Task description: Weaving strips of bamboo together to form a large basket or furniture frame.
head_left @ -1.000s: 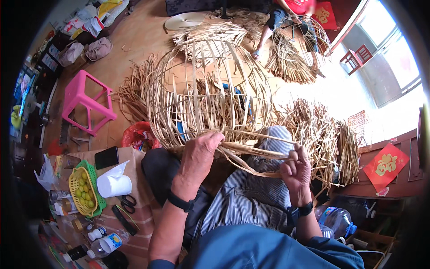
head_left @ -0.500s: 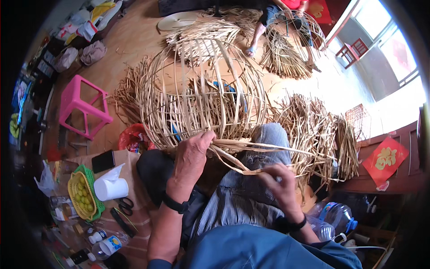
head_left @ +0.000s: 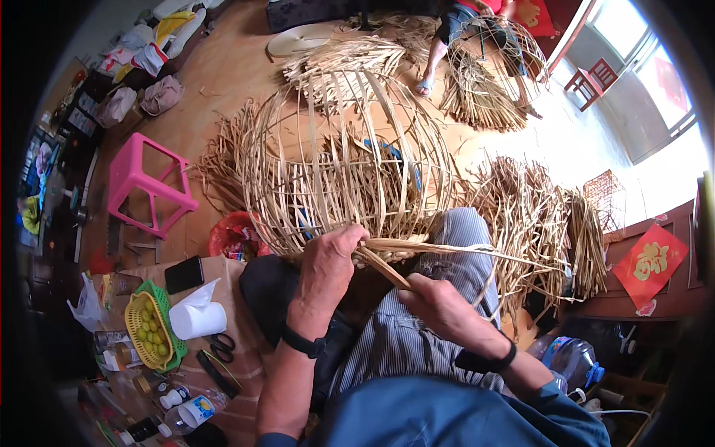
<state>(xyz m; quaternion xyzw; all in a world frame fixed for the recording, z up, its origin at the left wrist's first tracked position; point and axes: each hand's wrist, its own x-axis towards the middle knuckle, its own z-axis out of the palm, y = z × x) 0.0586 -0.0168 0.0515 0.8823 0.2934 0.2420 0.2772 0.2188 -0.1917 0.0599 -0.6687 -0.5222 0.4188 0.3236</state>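
Observation:
In front of my knees stands a large round basket frame (head_left: 350,160) of pale flat strips, with open gaps between them. My left hand (head_left: 328,264) is closed around the near rim, where several strips come together. From there a pale strip (head_left: 383,270) runs down to my right hand (head_left: 439,302), whose fingers are wrapped round it. More loose strips (head_left: 447,248) stretch from the left hand across my striped right knee. The tips of my left fingers are partly hidden behind the rim.
Dry strips lie in heaps (head_left: 521,223) at the right. At the left are a pink stool (head_left: 145,182), a red bag (head_left: 237,235) and a cloth-covered table with a fruit basket (head_left: 153,328), a paper roll (head_left: 197,316) and scissors (head_left: 222,347). Another person's leg (head_left: 436,63) shows far off.
My right hand has moved left along the strip, closer to the left hand, and now grips it there. The strip between the hands is shorter. The whole view has shifted slightly.

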